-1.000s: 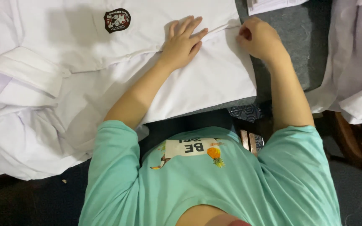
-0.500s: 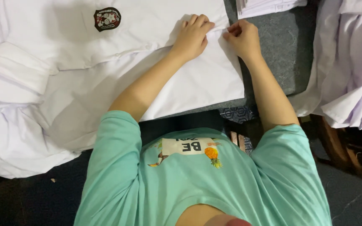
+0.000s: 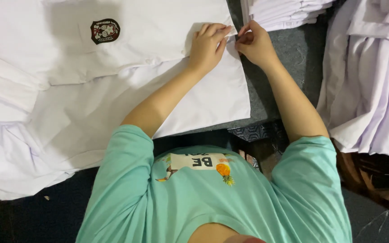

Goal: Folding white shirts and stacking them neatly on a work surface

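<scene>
A white shirt (image 3: 127, 67) with a dark round badge (image 3: 105, 30) on its chest lies spread on a dark grey table (image 3: 284, 72). My left hand (image 3: 208, 45) presses flat on the shirt's right edge, fingers together at the corner. My right hand (image 3: 254, 42) pinches that same edge of the white shirt between thumb and fingers, right beside the left hand. Both forearms reach up from my mint-green T-shirt (image 3: 212, 193).
A stack of folded white garments (image 3: 284, 13) sits at the top right. A heap of loose pale shirts (image 3: 370, 81) hangs over the right side. More crumpled white cloth (image 3: 10, 153) lies at the left. A dark floor (image 3: 32, 216) shows below.
My left hand slid up and right from flat on the shirt to its edge. My right hand moved in from the side and closed on that edge.
</scene>
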